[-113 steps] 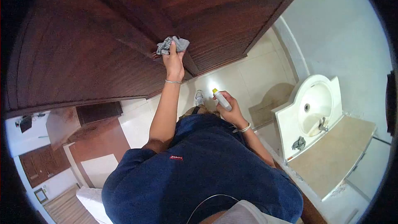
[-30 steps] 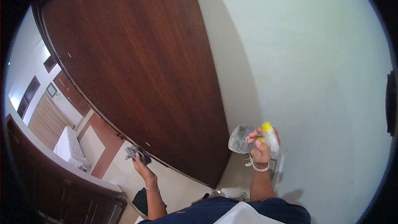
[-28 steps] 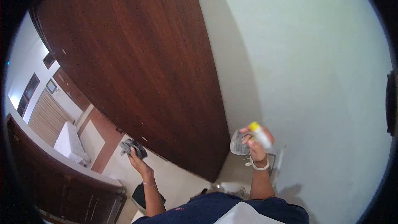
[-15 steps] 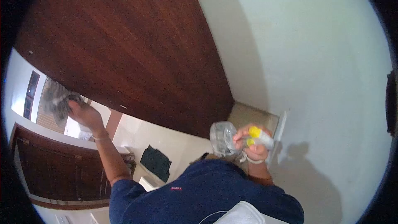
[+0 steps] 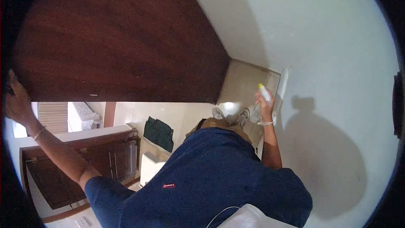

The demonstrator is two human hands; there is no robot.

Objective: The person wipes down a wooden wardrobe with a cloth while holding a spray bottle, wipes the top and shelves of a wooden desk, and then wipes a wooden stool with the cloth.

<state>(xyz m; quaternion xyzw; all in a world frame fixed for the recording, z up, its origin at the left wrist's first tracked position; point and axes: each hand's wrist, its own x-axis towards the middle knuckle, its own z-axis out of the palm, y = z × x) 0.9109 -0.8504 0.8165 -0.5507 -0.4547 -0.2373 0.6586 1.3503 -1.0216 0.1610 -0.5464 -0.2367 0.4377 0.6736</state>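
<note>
My left hand (image 5: 19, 103) is at the far left, against the outer part of a dark wooden door (image 5: 126, 38). Its fingers are partly lost in the dark image edge, curled over the grey cloth, of which little more than a dark patch shows. At the right, low in front of the pale wall, my right hand (image 5: 265, 103) grips a clear spray bottle (image 5: 255, 114) by its neck. The bottle's white sprayer head with a yellow nozzle points up and away from me.
A pale wall (image 5: 329, 50) stands close on my right. My shoes (image 5: 244, 116) are on the tiled floor (image 5: 247, 74). A dark mat (image 5: 158, 133) lies to the left, near another brown door (image 5: 84, 164). Beyond the door edge a bed (image 5: 82, 116) shows.
My left hand has moved left from the open gap onto the door with the cloth. My right hand has lowered the spray bottle and turned it away from me.
</note>
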